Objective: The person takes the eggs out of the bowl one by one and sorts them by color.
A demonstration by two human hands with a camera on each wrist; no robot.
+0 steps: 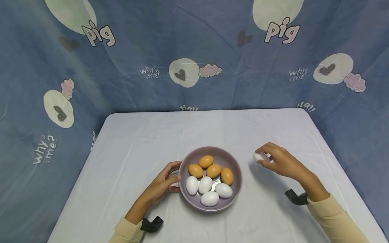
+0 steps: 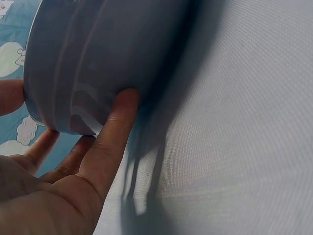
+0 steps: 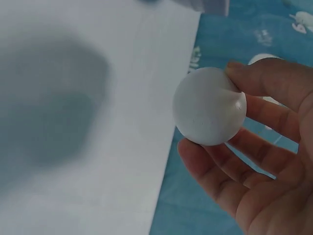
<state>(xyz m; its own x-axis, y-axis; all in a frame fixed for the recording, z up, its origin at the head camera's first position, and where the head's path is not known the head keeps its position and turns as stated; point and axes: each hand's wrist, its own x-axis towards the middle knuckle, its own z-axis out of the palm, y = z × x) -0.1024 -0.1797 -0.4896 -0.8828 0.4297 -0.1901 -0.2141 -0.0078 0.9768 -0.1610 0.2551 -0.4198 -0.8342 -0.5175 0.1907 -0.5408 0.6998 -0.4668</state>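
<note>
A mauve round bowl (image 1: 236,162) stands on the table, with several brown eggs (image 1: 213,171) toward its far side and several white eggs (image 1: 209,198) toward its near side. My left hand (image 1: 164,182) rests against the bowl's left side, fingers spread. In the left wrist view, extended fingers (image 2: 113,127) touch the bowl's outer wall (image 2: 112,54). Right of the bowl, my right hand (image 1: 281,161) holds another white egg (image 3: 208,106) between thumb and fingertips. That egg is raised over the table, its shadow falling below.
A white cloth covers the table (image 1: 146,141). Behind it and along both sides hangs a blue printed curtain (image 1: 206,44). Dark wrist straps (image 1: 152,224) sit at both sleeve cuffs.
</note>
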